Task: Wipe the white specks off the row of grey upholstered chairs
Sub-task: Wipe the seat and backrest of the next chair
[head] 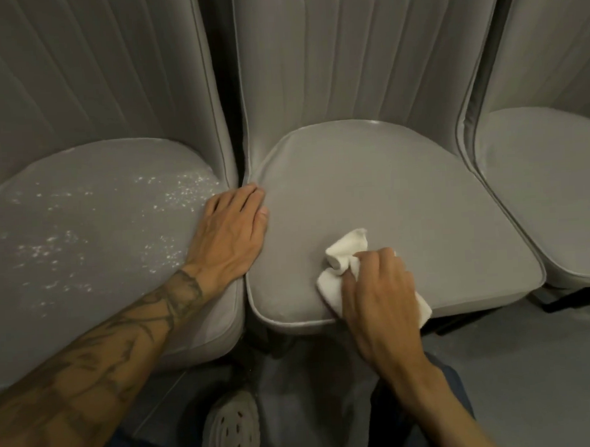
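Several curled fingers (374,258) of the right hand (379,287) are gripping a crumpled white cloth (343,255) on the front of the middle chair seat (404,190), while the left hand (232,233) is lying flat, fingers straight, along that seat's left edge, and white specks (179,191) are dotting the left chair (86,319) beside it.

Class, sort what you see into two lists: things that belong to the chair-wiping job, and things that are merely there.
Job: white cloth gripped by the right hand; left hand resting on the speckled left seat; middle seat; right seat.
Merely there: perforated shoe; floor.
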A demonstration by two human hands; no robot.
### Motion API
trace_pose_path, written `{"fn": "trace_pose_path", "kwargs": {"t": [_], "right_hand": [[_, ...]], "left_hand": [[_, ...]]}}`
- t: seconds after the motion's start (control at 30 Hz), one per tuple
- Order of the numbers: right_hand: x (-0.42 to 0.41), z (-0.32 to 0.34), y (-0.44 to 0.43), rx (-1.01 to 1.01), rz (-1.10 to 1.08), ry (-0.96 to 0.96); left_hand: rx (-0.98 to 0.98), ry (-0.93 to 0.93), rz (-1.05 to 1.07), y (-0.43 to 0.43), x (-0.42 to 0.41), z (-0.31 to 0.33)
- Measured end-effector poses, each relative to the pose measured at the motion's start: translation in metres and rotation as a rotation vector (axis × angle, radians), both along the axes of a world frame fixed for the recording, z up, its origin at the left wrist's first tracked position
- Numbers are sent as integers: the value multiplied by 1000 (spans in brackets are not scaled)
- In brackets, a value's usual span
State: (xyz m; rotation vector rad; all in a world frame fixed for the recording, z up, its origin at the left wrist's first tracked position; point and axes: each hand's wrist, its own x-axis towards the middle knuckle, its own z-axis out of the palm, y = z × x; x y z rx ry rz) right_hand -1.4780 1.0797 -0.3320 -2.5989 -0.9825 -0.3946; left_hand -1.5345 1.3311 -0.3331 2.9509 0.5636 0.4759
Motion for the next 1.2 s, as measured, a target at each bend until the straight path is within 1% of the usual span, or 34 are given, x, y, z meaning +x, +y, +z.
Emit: {"fn": "trace_pose_path", "kwargs": {"t": [0.03, 0.07, 0.13, 0.2, 0.3, 0.4, 0.47, 0.53, 0.6, 0.67, 0.73, 0.83, 1.03, 1.13, 1.2], "right_hand": [[-6, 1, 6, 16, -24, 7], [-18, 0, 18, 13, -4, -2], [-44, -3, 43, 5, 141, -6], [-56, -2, 57, -32, 293, -2], [-32, 7, 79, -65, 402, -19], [-3, 23, 114, -151, 362, 66], [-4, 22, 121, -169, 367, 62], [-25, 16, 104, -130, 427, 15], [-49, 11, 77, -67, 464, 44], [-50, 6, 71, -94, 443, 53], [-41, 8, 86, -118, 372, 34], [-42, 13, 97, -105, 301, 32], [-69, -11, 41, -118, 361, 29], [-64, -14, 33, -116, 344, 14], [-52, -14, 20, -101, 295, 6]], "left_hand": [[-5, 6, 0, -1, 0, 1], [-8, 14, -1, -1, 0, 2], [-32, 28, -2, -1, 1, 4], [-96, 48, -17, 3, 1, 8], [-206, 83, -65, 14, -2, 17], [-306, 109, -118, 22, -9, 21], [-326, 110, -139, 24, -13, 18], [-276, 76, -135, 23, -14, 10], [-219, 38, -124, 22, -13, 5], [-194, 31, -120, 22, -12, 4], [-203, 33, -126, 22, -12, 2], [-209, 29, -133, 22, -13, 2], [-160, 35, -130, 22, -11, 1], [-140, 50, -122, 23, -12, 2], [-133, 64, -123, 22, -12, 2]]}}
